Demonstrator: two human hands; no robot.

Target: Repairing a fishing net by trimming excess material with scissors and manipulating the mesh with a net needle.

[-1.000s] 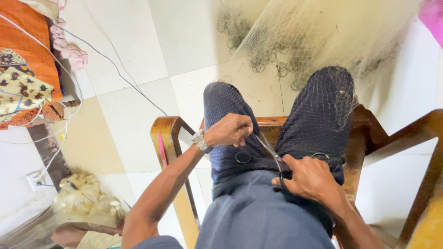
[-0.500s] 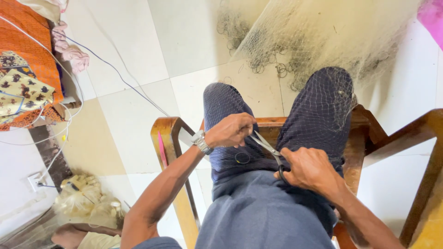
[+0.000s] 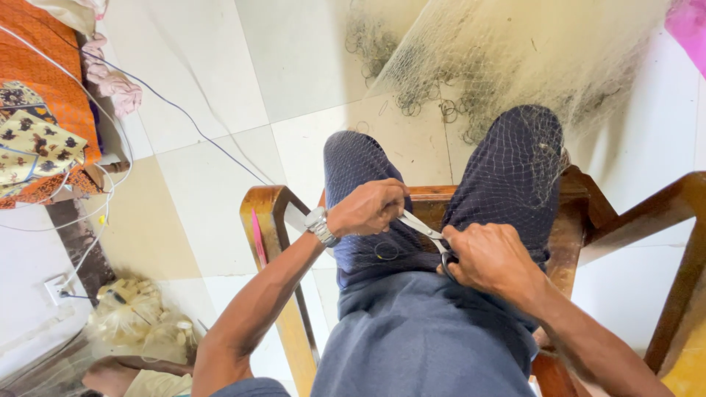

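Observation:
I sit on a wooden chair (image 3: 266, 213) with a fine fishing net (image 3: 515, 59) draped over my knees and spread on the floor ahead. My right hand (image 3: 494, 259) grips the handles of metal scissors (image 3: 421, 226), whose blades point toward my left hand. My left hand (image 3: 368, 207), with a watch on its wrist, is closed and pinches net strands on my left thigh, right at the scissor tips.
Pale floor tiles lie ahead, crossed by a thin cable (image 3: 184, 117). An orange patterned cloth (image 3: 37, 117) sits at far left, a bundle of pale netting (image 3: 136, 316) at lower left, and a second wooden chair frame (image 3: 676, 242) at right.
My right hand has shifted slightly up and toward my left hand with the scissors. The left hand stays closed on the net at the same spot.

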